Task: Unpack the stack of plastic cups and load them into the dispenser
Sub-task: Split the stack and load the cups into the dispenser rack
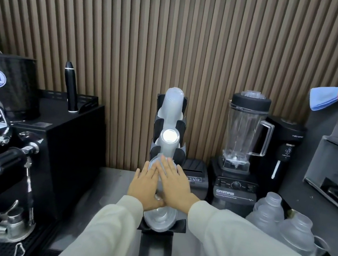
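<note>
Both hands flat, fingers spread, no grip closed: left hand (pixel 145 185) and right hand (pixel 173 184) press on the clear cup stack (pixel 159 216) (frosted, nested) lying in the black dispenser (pixel 179 225) lowest slot on the worktop (pixel 116 177).

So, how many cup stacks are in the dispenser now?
3: the top stack, the middle stack, and the bottom stack under both hands. Its cups are partly hidden by the hands.
</note>
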A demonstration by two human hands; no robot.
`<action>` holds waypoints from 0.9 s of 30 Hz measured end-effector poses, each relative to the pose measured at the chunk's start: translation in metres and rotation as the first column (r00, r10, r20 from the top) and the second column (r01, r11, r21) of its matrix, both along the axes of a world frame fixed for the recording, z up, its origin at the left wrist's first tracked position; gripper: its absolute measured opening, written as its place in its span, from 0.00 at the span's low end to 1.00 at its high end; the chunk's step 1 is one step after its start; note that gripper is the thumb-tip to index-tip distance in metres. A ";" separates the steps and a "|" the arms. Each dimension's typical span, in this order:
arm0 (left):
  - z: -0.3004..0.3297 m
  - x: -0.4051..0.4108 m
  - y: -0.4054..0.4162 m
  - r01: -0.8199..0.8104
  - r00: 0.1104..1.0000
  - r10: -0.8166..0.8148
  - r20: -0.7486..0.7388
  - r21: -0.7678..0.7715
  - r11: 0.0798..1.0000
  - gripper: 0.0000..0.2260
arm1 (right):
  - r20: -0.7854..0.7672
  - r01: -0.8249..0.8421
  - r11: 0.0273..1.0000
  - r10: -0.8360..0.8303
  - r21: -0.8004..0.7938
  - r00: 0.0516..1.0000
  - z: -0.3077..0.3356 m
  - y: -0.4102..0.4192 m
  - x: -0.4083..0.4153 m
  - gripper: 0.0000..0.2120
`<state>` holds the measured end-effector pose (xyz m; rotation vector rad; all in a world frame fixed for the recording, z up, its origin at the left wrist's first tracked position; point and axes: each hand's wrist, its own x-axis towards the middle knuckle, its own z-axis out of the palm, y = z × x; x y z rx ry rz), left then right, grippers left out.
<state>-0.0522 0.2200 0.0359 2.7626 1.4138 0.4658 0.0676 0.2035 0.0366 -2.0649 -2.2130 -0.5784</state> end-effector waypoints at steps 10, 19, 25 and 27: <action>0.016 -0.001 -0.009 -0.041 0.998 0.039 -0.057 -0.031 0.999 0.50 | -0.127 -0.102 0.995 0.104 0.021 0.986 0.020 -0.017 0.000 0.47; -0.018 -0.022 -0.058 0.078 0.904 -0.122 0.410 0.124 0.989 0.38 | -0.509 0.000 0.906 0.238 0.424 0.827 -0.008 -0.110 -0.001 0.23; -0.101 -0.050 -0.129 0.115 0.730 -0.179 0.659 0.139 0.983 0.21 | -0.585 -0.152 0.951 0.286 0.268 0.759 -0.087 -0.170 -0.019 0.13; -0.126 -0.055 -0.154 0.184 0.710 -0.156 0.687 0.033 0.982 0.23 | -0.700 -0.173 0.983 0.160 0.053 0.696 -0.102 -0.183 -0.026 0.15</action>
